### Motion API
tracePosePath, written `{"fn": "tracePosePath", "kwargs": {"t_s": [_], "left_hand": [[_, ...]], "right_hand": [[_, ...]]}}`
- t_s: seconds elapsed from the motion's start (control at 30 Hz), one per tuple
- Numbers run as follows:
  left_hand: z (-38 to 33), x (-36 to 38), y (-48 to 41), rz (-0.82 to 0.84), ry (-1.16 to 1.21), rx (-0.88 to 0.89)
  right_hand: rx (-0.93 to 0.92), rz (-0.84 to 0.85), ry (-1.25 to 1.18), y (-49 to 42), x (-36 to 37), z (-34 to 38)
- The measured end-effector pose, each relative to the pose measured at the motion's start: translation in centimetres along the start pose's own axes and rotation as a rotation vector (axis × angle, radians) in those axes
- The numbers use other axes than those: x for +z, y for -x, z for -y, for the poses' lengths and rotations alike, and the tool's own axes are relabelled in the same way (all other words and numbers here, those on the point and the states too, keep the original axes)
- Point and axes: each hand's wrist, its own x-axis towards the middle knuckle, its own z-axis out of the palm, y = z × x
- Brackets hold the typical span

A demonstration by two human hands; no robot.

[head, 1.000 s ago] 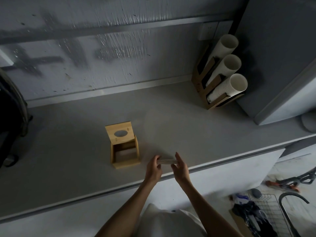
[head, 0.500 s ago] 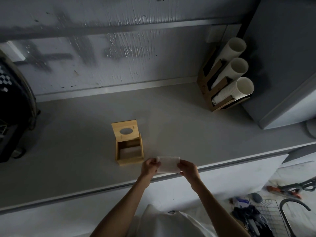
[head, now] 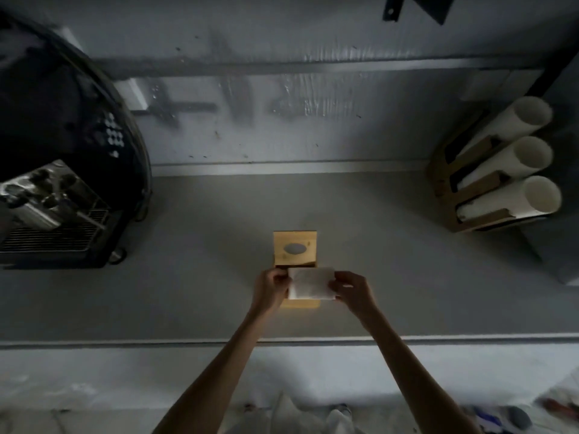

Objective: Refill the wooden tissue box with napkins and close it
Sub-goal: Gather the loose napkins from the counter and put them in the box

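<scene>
The napkin stack (head: 310,283), pinched at each end by the left hand (head: 271,289) and right hand (head: 352,291), had moved from the worktop (head: 438,277) edge to directly over the open wooden tissue box (head: 295,250); insertion looked imminent, lid (head: 294,242) upright.

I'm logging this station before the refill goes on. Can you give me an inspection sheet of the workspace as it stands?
Surface: grey counter, mostly bare.
Job's things: wooden tissue box open, lid upright; napkins held above its opening.
Clutter: nothing seen.
Hands: left hand and right hand pinch the stack's two ends.
Cables: nothing seen.
Surroundings: coffee machine at left; cup dispenser at right; wall behind.
</scene>
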Motion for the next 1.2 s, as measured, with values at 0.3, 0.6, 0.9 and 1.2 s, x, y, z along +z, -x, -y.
{"fn": "tracePosePath", "kwargs": {"t_s": [0.3, 0.6, 0.9, 1.2], "left_hand": [[2.9, -0.8, -2.9, -0.049, -0.413, 0.22], [4.4, 0.6, -3.5, 0.072, -0.725, 0.383], [4.8, 2.6, -4.5, 0.097, -0.628, 0.305], [1.2, 1.3, -3.5, 0.208, 0.072, -0.197]], "right_hand": [[-0.172, -0.254, 0.629, 0.7, 8.3, 2.0], [-0.185, -0.042, 1.078, -0.8, 9.3, 1.1], [-0.077, -0.056, 1.031, -1.7, 9.8, 0.8], [0.042, -0.054, 0.238, -1.9, 8.9, 1.5]]}}
